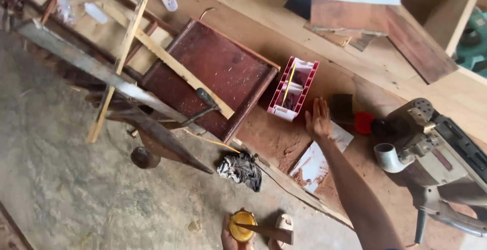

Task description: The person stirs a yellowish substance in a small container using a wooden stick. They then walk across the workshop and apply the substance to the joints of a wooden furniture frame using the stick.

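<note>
At about five o'clock from the pink tray, the right hand lies flat and released on the dusty desk, fingers straight and together, holding nothing; it seems to rest there as a prop while the arm stretches across. Just beside it at three o'clock stands a small dark block, then a red cap against the power planer. Down at six o'clock, over the concrete floor, the left hand is closed around a small yellow tin, kept level, likely so its contents stay put. A wooden stick lies across the tin's rim. At nine o'clock from the tray, a dark red panel lies on the desk, and a crumpled rag sits at the desk's edge.
</note>
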